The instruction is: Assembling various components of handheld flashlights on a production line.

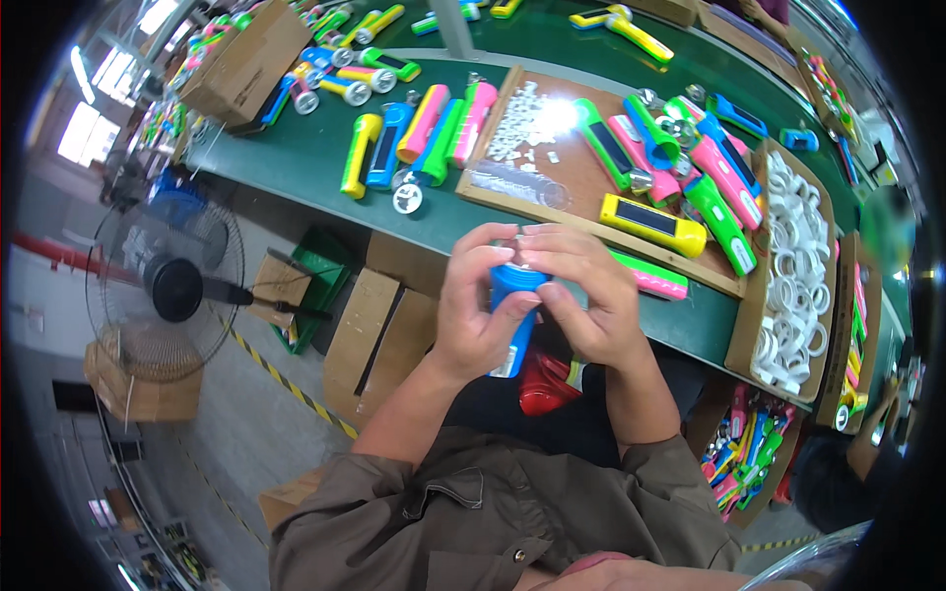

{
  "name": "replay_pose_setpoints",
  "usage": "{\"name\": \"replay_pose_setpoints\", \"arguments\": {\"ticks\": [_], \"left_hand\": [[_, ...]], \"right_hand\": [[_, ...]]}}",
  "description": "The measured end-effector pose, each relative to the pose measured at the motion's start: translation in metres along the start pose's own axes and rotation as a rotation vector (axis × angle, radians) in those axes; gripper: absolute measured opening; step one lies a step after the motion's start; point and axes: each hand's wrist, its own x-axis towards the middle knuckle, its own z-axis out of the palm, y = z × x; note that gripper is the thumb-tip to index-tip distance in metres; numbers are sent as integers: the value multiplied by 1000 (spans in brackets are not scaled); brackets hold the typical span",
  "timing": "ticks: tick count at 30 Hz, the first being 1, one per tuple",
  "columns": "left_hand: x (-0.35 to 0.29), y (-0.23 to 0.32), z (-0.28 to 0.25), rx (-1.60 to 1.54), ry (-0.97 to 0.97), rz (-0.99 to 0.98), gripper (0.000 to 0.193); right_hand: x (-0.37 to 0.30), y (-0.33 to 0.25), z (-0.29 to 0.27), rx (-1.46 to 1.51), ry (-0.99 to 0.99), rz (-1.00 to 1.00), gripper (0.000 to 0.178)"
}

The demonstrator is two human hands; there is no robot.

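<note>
The person's left hand (471,307) and right hand (598,300) meet around a blue flashlight body (514,283), fingertips pinching at its top end, where the detail is mostly hidden from me. They hold it just off the near edge of the green surface (281,165). Beyond lies a wooden tray (583,202) with colourful flashlights (652,226); white rings (788,266) fill a box toward the near edge's right end.

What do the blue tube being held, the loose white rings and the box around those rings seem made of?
Blue tube: probably hard plastic, smooth with a slight sheen; its even colour and moulded-looking collar suggest it.
White rings: likely plastic, given their thin, uniform shapes; finish hard to judge.
Box: most likely cardboard, matt, from its plain brown walls.
</note>
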Motion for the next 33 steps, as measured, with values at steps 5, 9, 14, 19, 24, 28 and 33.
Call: {"name": "replay_pose_setpoints", "arguments": {"ticks": [5, 9, 14, 19, 24, 28, 33], "left_hand": [[1, -5, -3, 43, -5, 4, 45], [11, -3, 14, -149, -30, -26, 44], [1, -2, 37, -423, -113, -132, 38], [-16, -14, 44, -466, -174, -162, 37], [-11, -2, 52, -477, -209, -145, 36], [-10, 6, 43, -453, -186, -75, 37], [-17, 12, 23, -387, -149, -84, 37]], "right_hand": [[-1, -7, -6, 53, -62, 75, 31], [-5, -22, -29, 24, -41, 130, 41], [-26, -58, -98, -340, -87, 210, 34], [-69, -38, -210, -688, 175, 436, 20], [-81, 28, -285, -908, 328, 834, 20], [-69, 75, -287, -1114, 198, 957, 28], [-50, 89, -297, -1150, 184, 1161, 32]]}}
